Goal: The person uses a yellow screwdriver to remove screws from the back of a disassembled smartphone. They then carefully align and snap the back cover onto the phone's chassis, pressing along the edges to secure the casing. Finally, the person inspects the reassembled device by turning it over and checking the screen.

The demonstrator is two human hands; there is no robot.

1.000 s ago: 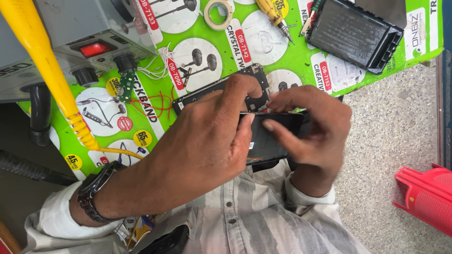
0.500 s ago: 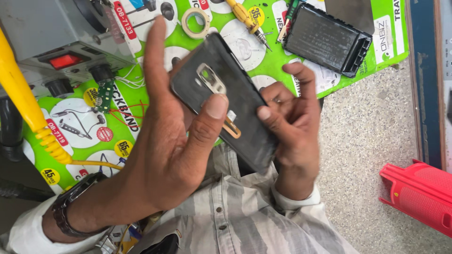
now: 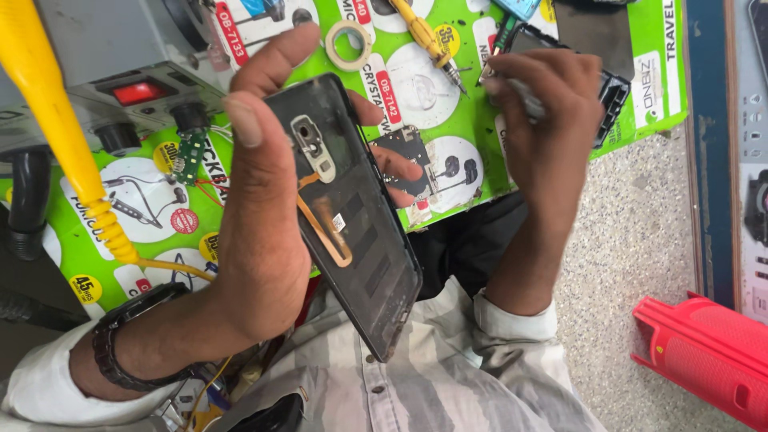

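My left hand (image 3: 256,232) grips a dark phone back cover (image 3: 352,232) by its left edge, thumb on its upper rim. The cover is held up over my lap, tilted, inner side toward me, showing the camera cutout and a copper-coloured loop. My right hand (image 3: 548,136) is apart from the cover, up at the right over a black phone frame (image 3: 614,86) on the green mat (image 3: 472,172). Its fingers are closed on a thin silvery tool (image 3: 520,94). A small dark circuit board (image 3: 404,148) lies on the mat between my hands.
A grey bench unit with a red switch (image 3: 138,92) stands at the upper left, with a yellow coiled cable (image 3: 60,136) in front. A tape ring (image 3: 350,44), a yellow screwdriver (image 3: 428,36) and a small green board (image 3: 190,156) lie on the mat. A red plastic object (image 3: 708,352) sits at the lower right.
My right hand let go of the back cover and moved up and right to the black frame, taking a thin tool. My left hand keeps the cover alone.
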